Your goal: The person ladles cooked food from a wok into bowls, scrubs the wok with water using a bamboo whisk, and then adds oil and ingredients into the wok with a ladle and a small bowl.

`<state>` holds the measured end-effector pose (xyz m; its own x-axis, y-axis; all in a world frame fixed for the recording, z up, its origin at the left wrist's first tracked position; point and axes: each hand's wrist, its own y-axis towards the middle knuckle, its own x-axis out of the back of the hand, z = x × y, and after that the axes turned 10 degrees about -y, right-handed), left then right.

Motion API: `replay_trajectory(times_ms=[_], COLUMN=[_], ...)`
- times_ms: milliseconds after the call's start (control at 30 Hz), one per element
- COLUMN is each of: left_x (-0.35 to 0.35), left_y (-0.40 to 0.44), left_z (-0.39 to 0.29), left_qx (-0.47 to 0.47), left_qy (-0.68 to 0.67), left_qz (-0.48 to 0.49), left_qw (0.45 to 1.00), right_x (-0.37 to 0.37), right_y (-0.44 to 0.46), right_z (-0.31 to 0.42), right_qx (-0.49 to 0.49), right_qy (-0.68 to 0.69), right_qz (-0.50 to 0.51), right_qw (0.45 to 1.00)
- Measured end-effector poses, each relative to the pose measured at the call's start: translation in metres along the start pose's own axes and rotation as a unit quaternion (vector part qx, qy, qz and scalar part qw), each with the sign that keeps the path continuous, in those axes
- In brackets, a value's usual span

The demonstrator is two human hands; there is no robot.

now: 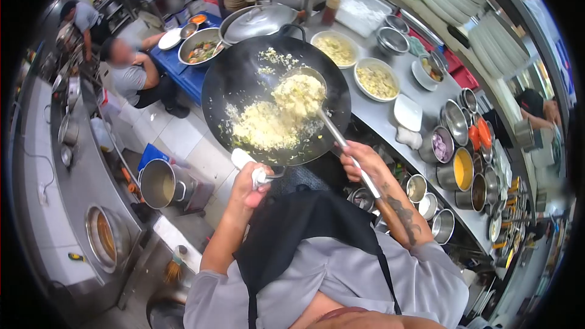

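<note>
My left hand [248, 187] is closed around a white cloth [242, 159] at the near loop handle of a large black wok [220, 79]. The wok is held up in front of me, tilted. My right hand [362, 161] grips the long metal handle of a ladle [333, 128], whose wooden end runs back along my forearm. Heaped in the ladle's bowl over the wok is fried rice [297, 95], which hides most of the bowl. More loose rice [261, 127] lies in the wok, with grains scattered on its walls.
On the steel counter [378, 109] to the right stand two bowls of rice [376, 79] and several metal containers. A bowl of vegetables [200, 46] sits on a blue table at the far left, beside a seated person [129, 70]. A stockpot [159, 184] stands at lower left.
</note>
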<state>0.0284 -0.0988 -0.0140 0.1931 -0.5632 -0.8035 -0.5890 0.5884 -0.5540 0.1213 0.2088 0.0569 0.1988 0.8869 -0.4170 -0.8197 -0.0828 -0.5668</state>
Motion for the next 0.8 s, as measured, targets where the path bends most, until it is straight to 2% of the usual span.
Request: replay_trajectory(times_ms=[33, 133, 200, 267, 367, 400, 433, 533, 600, 667, 800], left_x=[-0.009, -0.02, -0.015, -0.029, -0.031, -0.026, -0.027, -0.04, -0.047, -0.05, -0.04], left_y=[0.006, 0.007, 0.02, 0.021, 0.026, 0.022, 0.025, 0.037, 0.031, 0.035, 0.038], left_z=[-0.003, 0.001, 0.002, 0.006, 0.009, 0.015, 0.018, 0.008, 0.009, 0.006, 0.003], left_qx=[0.002, 0.018, 0.026, 0.021, 0.035, 0.051, 0.062, 0.067, 0.068, 0.078, 0.106], left_qy=[-0.006, -0.011, 0.048, 0.038, 0.06, 0.055, 0.052, 0.051, 0.052, 0.04, 0.017], left_qz=[0.001, -0.024, 0.035, -0.018, -0.006, -0.005, 0.003, 0.027, 0.013, 0.024, 0.053], left_qw=[1.0, 1.0, 0.998, 0.999, 0.998, 0.997, 0.997, 0.996, 0.996, 0.996, 0.993], right_x=[-0.008, 0.016, 0.022, 0.013, 0.04, 0.039, 0.033, 0.053, 0.062, 0.063, 0.059], right_y=[-0.004, -0.021, -0.014, -0.027, -0.036, -0.033, -0.033, -0.042, -0.054, -0.065, -0.087], right_z=[0.003, 0.002, 0.005, 0.001, 0.004, 0.007, 0.011, -0.002, -0.008, -0.009, -0.003], right_qx=[-0.001, -0.006, -0.002, 0.004, 0.002, -0.002, 0.007, 0.028, 0.031, 0.029, 0.071], right_qy=[-0.007, 0.036, 0.055, 0.062, 0.145, 0.175, 0.154, 0.197, 0.311, 0.379, 0.392], right_qz=[-0.033, -0.008, -0.04, -0.07, -0.005, -0.001, -0.043, 0.013, 0.087, 0.099, 0.074], right_qw=[0.999, 0.999, 0.998, 0.996, 0.989, 0.985, 0.987, 0.98, 0.946, 0.92, 0.914])
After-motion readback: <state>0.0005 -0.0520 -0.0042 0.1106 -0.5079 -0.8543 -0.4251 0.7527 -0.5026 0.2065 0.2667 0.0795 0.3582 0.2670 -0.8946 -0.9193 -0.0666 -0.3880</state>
